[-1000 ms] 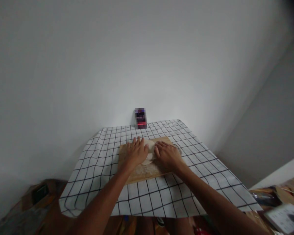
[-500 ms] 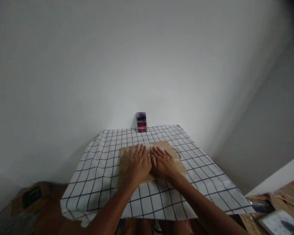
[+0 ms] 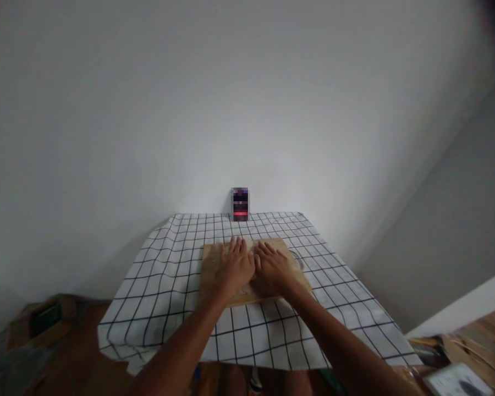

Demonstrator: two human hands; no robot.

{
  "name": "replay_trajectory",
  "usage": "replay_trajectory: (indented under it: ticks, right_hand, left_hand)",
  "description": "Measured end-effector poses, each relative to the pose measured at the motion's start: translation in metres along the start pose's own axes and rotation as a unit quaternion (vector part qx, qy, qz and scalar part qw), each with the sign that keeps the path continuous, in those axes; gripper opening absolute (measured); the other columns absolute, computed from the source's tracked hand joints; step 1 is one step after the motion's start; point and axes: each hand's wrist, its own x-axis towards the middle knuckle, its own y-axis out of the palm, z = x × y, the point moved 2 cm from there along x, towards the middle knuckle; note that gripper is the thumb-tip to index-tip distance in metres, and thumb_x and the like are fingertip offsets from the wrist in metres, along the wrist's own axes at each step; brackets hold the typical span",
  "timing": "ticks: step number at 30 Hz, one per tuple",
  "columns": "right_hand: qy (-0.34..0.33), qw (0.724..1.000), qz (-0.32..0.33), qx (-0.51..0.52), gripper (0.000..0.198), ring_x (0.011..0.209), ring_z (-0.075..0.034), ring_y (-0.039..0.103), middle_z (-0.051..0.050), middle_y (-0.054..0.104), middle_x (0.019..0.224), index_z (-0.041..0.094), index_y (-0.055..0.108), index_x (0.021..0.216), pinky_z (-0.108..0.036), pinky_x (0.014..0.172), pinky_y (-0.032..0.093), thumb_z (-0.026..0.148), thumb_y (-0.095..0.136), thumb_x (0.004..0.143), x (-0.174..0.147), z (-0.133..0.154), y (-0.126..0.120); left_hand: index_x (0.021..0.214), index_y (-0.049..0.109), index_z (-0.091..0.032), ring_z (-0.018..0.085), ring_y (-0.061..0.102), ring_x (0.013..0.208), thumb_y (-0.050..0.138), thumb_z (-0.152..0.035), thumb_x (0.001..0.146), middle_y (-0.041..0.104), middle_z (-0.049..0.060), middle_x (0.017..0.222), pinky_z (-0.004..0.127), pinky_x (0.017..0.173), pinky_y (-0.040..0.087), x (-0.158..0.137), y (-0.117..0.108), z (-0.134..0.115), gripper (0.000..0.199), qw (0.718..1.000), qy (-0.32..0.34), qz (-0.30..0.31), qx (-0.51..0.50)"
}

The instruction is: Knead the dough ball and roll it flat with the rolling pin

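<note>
A light wooden board [image 3: 209, 275] lies flat on the checked tablecloth. Over its middle rests my left hand [image 3: 237, 267], palm down with the fingers stretched forward. My right hand [image 3: 274, 267] lies close beside it in the same way, thumbs near each other. Neither hand is wrapped around anything. Something pale [image 3: 251, 243] shows on the board by the fingertips, too blurred to name. What lies under the palms is hidden.
A white cloth with dark grid lines [image 3: 157, 269] covers the table. At its far edge a pixelated dark upright object [image 3: 240, 204] leans on the wall. A clear curved rim [image 3: 297, 260] sits right of the board. Boxes [image 3: 45, 322] stand on the floor at left.
Both hands have slid slightly forward on the board, toward its far edge. The view has shifted a little. The board stays in about the same place.
</note>
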Motion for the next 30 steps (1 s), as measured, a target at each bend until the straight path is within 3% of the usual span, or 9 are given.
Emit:
replay_trajectory:
  ticks: [2, 6, 9, 12, 16, 21, 25, 28, 30]
  right_hand:
    - [0.002, 1.000, -0.005, 0.012, 0.056, 0.160, -0.026, 0.042, -0.011, 0.049, 0.169, 0.016, 0.060, 0.157, -0.047, 0.131, 0.036, 0.031, 0.028, 0.113, -0.003, 0.001, -0.001]
    - [0.023, 1.000, 0.012, 0.003, 0.055, 0.163, -0.025, 0.037, -0.015, 0.045, 0.171, 0.010, 0.055, 0.160, -0.046, 0.132, 0.035, 0.028, 0.030, 0.114, -0.002, 0.000, -0.004]
    - [0.025, 1.000, 0.005, 0.005, 0.054, 0.161, -0.028, 0.041, -0.013, 0.048, 0.169, 0.013, 0.060, 0.156, -0.050, 0.130, 0.037, 0.027, 0.032, 0.113, -0.007, -0.003, -0.001]
    - [-0.012, 0.999, -0.036, 0.012, 0.054, 0.160, -0.025, 0.042, -0.007, 0.049, 0.169, 0.024, 0.055, 0.162, -0.051, 0.131, 0.037, 0.028, 0.032, 0.113, -0.013, -0.004, 0.002]
    - [0.030, 1.000, -0.002, -0.002, 0.051, 0.160, -0.026, 0.042, -0.010, 0.051, 0.168, 0.018, 0.058, 0.158, -0.049, 0.129, 0.039, 0.030, 0.034, 0.114, -0.009, -0.006, 0.002]
    - [0.015, 0.999, -0.025, 0.019, 0.053, 0.160, -0.027, 0.042, -0.010, 0.052, 0.167, 0.018, 0.058, 0.158, -0.050, 0.132, 0.034, 0.029, 0.030, 0.114, -0.013, -0.003, 0.002]
    - [0.037, 0.999, 0.010, 0.018, 0.054, 0.160, -0.028, 0.043, -0.012, 0.051, 0.168, 0.013, 0.060, 0.156, -0.047, 0.129, 0.038, 0.030, 0.030, 0.114, -0.012, -0.003, -0.001]
    - [0.044, 0.999, 0.005, 0.015, 0.055, 0.159, -0.027, 0.045, -0.010, 0.053, 0.167, 0.016, 0.061, 0.155, -0.047, 0.130, 0.036, 0.029, 0.027, 0.114, -0.014, -0.002, -0.005]
    - [0.015, 1.000, -0.007, 0.010, 0.055, 0.161, -0.025, 0.040, -0.009, 0.049, 0.169, 0.017, 0.056, 0.160, -0.047, 0.133, 0.030, 0.029, 0.028, 0.114, -0.016, 0.000, -0.008]
  left_hand:
    - [0.162, 0.049, -0.015, 0.030, 0.030, 0.166, 0.033, -0.033, 0.112, 0.044, 0.015, 0.173, 0.061, 0.135, 0.021, -0.002, -0.001, -0.003, 0.055, 0.999, 0.032, -0.034, -0.005]
    - [0.160, 0.051, -0.011, 0.035, 0.033, 0.164, 0.035, -0.035, 0.112, 0.044, 0.019, 0.171, 0.067, 0.130, 0.028, 0.003, 0.000, -0.005, 0.056, 0.999, 0.003, 0.033, -0.001]
    - [0.161, 0.050, -0.008, 0.034, 0.032, 0.165, 0.033, -0.034, 0.112, 0.044, 0.020, 0.172, 0.064, 0.133, 0.024, -0.002, 0.004, -0.006, 0.057, 1.000, 0.005, 0.005, -0.008]
    - [0.161, 0.051, -0.015, 0.029, 0.030, 0.166, 0.030, -0.034, 0.113, 0.044, 0.013, 0.173, 0.062, 0.136, 0.016, -0.007, 0.006, -0.008, 0.056, 0.997, 0.062, -0.032, -0.019]
    - [0.161, 0.049, -0.005, 0.036, 0.029, 0.166, 0.032, -0.033, 0.112, 0.041, 0.020, 0.172, 0.069, 0.132, 0.022, -0.001, 0.003, -0.007, 0.059, 0.999, 0.033, 0.026, -0.015]
    - [0.161, 0.051, -0.011, 0.029, 0.029, 0.166, 0.028, -0.032, 0.112, 0.045, 0.015, 0.172, 0.061, 0.136, 0.015, -0.005, 0.002, -0.012, 0.058, 0.998, 0.048, -0.025, -0.024]
    - [0.160, 0.050, -0.006, 0.034, 0.029, 0.166, 0.031, -0.034, 0.112, 0.043, 0.020, 0.172, 0.066, 0.134, 0.019, -0.004, 0.002, -0.012, 0.059, 1.000, 0.013, 0.016, -0.015]
    - [0.160, 0.050, -0.007, 0.032, 0.029, 0.166, 0.030, -0.033, 0.112, 0.043, 0.019, 0.172, 0.062, 0.135, 0.018, -0.007, -0.002, -0.014, 0.058, 0.999, 0.031, -0.007, -0.014]
    - [0.159, 0.052, -0.011, 0.031, 0.030, 0.166, 0.028, -0.033, 0.113, 0.046, 0.016, 0.171, 0.063, 0.136, 0.017, -0.009, -0.004, -0.015, 0.056, 0.998, 0.048, -0.022, -0.017]
